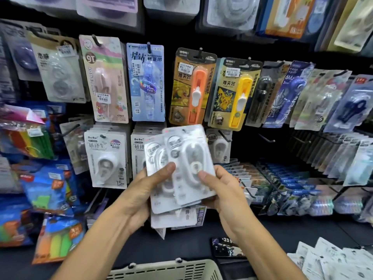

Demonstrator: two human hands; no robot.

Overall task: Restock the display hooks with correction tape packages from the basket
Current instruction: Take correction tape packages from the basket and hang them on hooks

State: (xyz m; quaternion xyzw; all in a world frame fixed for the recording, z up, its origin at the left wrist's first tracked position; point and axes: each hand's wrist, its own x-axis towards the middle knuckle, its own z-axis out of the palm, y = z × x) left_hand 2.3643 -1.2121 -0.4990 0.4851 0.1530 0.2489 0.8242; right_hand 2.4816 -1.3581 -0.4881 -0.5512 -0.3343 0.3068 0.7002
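- Head view looks down over both forearms at a black pegboard wall of hanging stationery, with the rim of a beige slotted plastic basket (pixel 167 268) at the near edge, below the hands.
- The left hand (pixel 141 190) grips a fanned stack of white-carded correction tape packages (pixel 179 168) from the left, thumb curled over the front card and the other fingers hidden behind; this looks like the supply held ready for hanging.
- The right hand (pixel 220 190) pinches the front package at its lower right, thumb pressed on the clear blister; I judge it is peeling one card off the fan to hang it alone.
- The stack is held up close to the display, punched hang-holes uppermost, which suits sliding a card straight onto a peg.
- Just right of the stack, a bare black metal hook (pixel 225 136) juts out above a thin row of similar white tape packs (pixel 219 147), the likely target.
- To the left hang fuller rows of white "BoBo" correction tape cards (pixel 107 158).
- A dark phone (pixel 227 247) lies on the near shelf, and loose white packets (pixel 331 259) sit far right of the basket.
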